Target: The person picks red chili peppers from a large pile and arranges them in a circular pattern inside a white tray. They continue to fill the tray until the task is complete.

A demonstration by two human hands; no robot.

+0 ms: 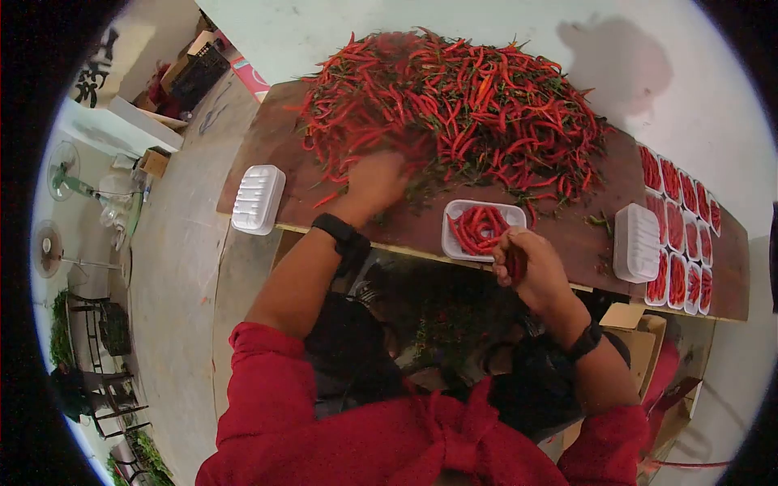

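A large heap of red chili peppers (478, 105) with green stems covers the back of the brown table. My left hand (377, 182) reaches into the near left edge of this heap; its fingers are smeared by motion, so their grip is hidden. My right hand (535, 267) is closed around some red chili peppers (515, 263), with their ends showing at the curled fingers. It is beside the near right corner of a white tray (447, 235), in which several red chilies lie curved together. Dark bands circle both wrists.
A stack of upturned white trays (259, 200) stands at the table's left end, another stack (636, 243) to the right. Rows of chili-filled trays (674, 223) line the right end. A cardboard box (640, 344) is below the table's edge. Fans and a crate (199, 77) are at left.
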